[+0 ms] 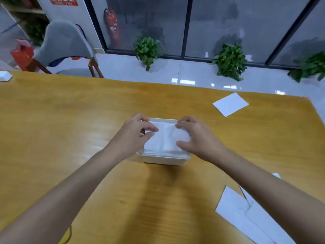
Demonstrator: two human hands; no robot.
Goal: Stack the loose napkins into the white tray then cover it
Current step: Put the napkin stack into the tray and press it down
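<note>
A white tray [163,160] stands at the middle of the wooden table, filled with a stack of white napkins [164,140]. My left hand [135,132] pinches the left edge of the top napkin between thumb and fingers. My right hand [195,136] holds the right side of the stack, its fingers curled over the far corner and its thumb on the near part. One loose napkin [230,104] lies flat at the far right of the table. Two more loose napkins [246,213] lie overlapping at the near right, partly under my right forearm.
The wooden table [70,120] ends at a far edge with a grey chair [65,44] behind it on the left. A small white object [5,76] sits at the far left corner. Potted plants [230,60] line the glass wall beyond.
</note>
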